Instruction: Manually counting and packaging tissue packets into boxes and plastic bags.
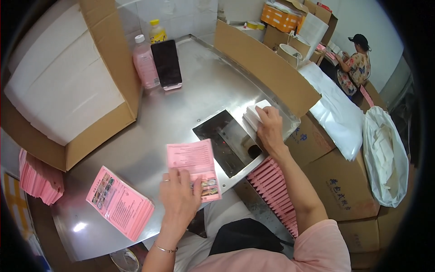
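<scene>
My left hand [179,197] presses flat on a pink printed leaflet [192,164] lying on the steel table [149,122] near its front edge. My right hand [270,129] reaches to the table's right side and grips a small stack of white packets [253,113]. Just below that hand sits a dark metal plate device [226,140] with a round opening. A stack of pink leaflets [120,204] lies to the left of my left hand.
A big open carton of white sheets [63,77] stands at left. A pink bottle [145,63], a yellow bottle [157,31] and a dark phone [166,63] stand at the back. Pink folded packets [274,192] fill a row at right. Another person [355,63] works far right.
</scene>
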`<state>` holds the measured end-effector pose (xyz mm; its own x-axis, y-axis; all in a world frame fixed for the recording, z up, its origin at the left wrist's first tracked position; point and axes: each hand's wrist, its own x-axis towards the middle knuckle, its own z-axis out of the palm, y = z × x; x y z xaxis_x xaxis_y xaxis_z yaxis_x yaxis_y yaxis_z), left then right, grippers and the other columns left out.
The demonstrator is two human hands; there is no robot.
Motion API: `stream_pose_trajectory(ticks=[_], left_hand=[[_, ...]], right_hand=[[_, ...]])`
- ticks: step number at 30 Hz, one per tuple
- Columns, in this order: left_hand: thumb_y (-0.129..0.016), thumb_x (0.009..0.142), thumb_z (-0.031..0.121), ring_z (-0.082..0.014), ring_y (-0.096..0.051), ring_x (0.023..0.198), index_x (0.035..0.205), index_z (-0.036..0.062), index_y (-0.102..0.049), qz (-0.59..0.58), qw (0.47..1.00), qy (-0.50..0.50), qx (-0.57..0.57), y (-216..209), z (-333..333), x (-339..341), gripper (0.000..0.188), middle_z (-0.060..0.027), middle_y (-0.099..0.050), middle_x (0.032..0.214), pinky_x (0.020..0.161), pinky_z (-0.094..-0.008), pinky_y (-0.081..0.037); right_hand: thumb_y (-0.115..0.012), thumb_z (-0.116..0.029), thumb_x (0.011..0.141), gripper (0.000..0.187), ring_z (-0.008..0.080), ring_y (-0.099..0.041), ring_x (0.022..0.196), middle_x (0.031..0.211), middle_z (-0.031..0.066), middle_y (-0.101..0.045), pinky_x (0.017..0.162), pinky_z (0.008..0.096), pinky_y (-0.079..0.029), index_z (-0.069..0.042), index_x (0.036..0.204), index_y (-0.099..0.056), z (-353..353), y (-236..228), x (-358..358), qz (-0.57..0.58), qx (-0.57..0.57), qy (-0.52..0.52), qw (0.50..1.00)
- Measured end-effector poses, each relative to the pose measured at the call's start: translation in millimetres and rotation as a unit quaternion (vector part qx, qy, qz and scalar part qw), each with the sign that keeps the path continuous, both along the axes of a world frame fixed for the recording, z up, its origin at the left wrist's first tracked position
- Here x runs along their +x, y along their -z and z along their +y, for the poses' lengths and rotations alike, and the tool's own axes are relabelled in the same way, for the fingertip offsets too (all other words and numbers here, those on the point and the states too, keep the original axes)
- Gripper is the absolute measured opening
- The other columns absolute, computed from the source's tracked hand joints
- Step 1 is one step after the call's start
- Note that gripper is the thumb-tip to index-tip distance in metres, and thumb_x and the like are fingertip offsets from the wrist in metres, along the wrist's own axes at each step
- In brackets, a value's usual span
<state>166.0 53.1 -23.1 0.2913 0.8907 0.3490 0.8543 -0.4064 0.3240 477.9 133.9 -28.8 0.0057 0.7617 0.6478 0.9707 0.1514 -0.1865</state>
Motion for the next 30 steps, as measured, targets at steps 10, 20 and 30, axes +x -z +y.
stream_pose_trajectory(ticks=[10,20,30], left_hand=[[-0.079,0.068,0.025,-0.0358,-0.053,0.088,0.139,0.0061,-0.05,-0.034,0.996,0.083,-0.005,-22.6,-10.1,-16.4,0.079,-0.0179,-0.052,0.096,0.076,-0.0405,-0.041],[-0.071,0.081,0.024,-0.0382,-0.05,0.11,0.141,0.0098,-0.049,0.071,0.995,-0.065,0.005,-30.7,-49.4,-53.5,0.066,-0.0207,-0.053,0.117,0.093,-0.0539,-0.037],[-0.058,0.091,0.018,-0.0367,-0.039,0.137,0.138,0.0087,-0.05,-0.167,0.954,-0.244,-0.045,-20.4,-33.5,-148.5,0.049,-0.02,-0.044,0.144,0.115,-0.0531,-0.023]], right_hand=[[-0.062,-0.011,0.079,0.032,0.0359,-0.059,0.086,0.098,0.0153,-0.058,0.109,0.068,-0.029,-0.003,0.11,-0.064,-84.6,-0.6,-141.5,-0.049,0.015,-0.395,0.917],[-0.061,-0.01,0.082,0.012,0.0368,-0.067,0.085,0.086,0.0202,-0.068,0.084,0.0523,-0.053,-0.004,0.088,-0.069,5.0,45.2,-82.5,0.067,-0.214,-0.102,0.969],[-0.068,-0.019,0.085,0.019,0.0291,-0.055,0.094,0.097,0.014,-0.056,0.075,0.0418,-0.044,-0.002,0.092,-0.063,-9.1,9.0,-14.4,-0.15,-0.007,0.1,0.984]])
